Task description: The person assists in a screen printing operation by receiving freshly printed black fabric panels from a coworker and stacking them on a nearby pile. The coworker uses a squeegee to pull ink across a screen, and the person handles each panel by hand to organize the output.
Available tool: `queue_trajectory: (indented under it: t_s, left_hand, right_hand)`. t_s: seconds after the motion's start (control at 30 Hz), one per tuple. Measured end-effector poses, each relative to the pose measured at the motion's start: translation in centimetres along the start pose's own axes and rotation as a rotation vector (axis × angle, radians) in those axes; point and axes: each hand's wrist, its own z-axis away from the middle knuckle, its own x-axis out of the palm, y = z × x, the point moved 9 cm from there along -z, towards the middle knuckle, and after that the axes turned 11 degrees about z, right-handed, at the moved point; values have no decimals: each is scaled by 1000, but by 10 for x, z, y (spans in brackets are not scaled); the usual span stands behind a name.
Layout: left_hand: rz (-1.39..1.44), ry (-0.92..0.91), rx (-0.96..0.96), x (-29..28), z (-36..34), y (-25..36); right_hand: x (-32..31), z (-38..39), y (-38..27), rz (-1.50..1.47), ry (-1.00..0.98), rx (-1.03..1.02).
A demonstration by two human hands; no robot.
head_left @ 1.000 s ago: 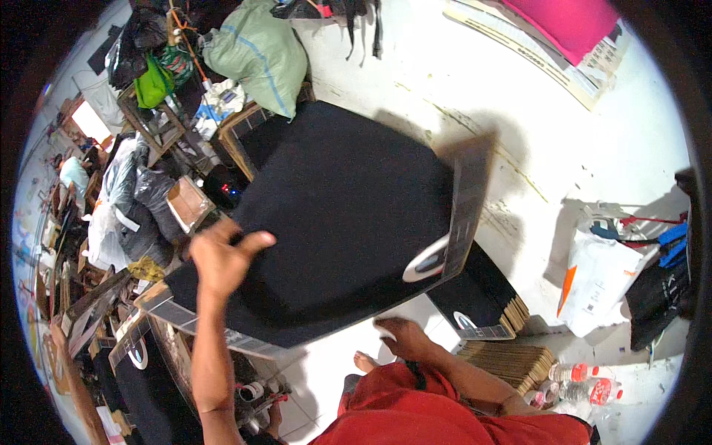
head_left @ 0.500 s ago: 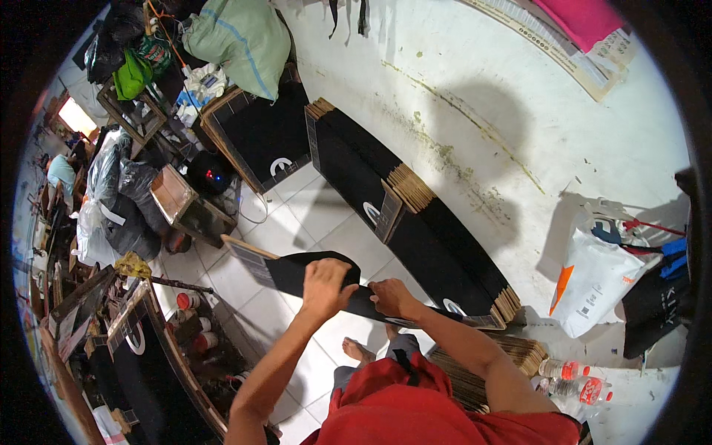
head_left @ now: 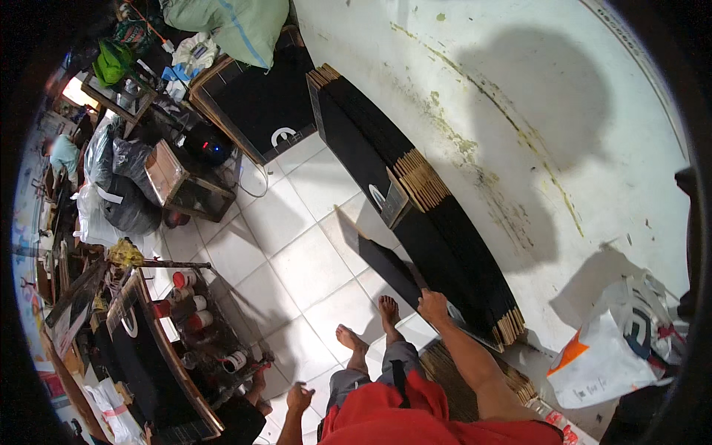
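My right hand (head_left: 434, 306) is closed on the near edge of a thin board covered in black cloth (head_left: 387, 261). The board is tilted nearly edge-on beside a long row of similar black boards (head_left: 463, 248) leaning at the wall. My left hand (head_left: 299, 398) hangs low at my left side with nothing visible in it, its fingers loosely apart. Below my right forearm lies a stack of brown-edged boards (head_left: 475, 374).
At the left is a black-covered board (head_left: 152, 371) beside several jars (head_left: 200, 320). Close to my left hand, another person's limb and dark clothing (head_left: 241, 421) show. Farther off stand a wooden box (head_left: 182, 182) and a green sack (head_left: 245, 30). A white bag (head_left: 601, 363) sits right.
My left hand has let go of the board and dropped to my side. My right hand has swung the board right, against the row. My view has shifted, and another person's limb appears lower left.
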Motion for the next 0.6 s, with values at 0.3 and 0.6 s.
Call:
queue_trajectory:
  t_s: [0.3,0.6]
  left_hand:
    - [231,-60,-214,56,2,-6]
    - [495,115,-103,13,-43,60]
  right_hand:
    - [48,-40,104,137,-49,194]
    - [46,-63,138,207,-12,197]
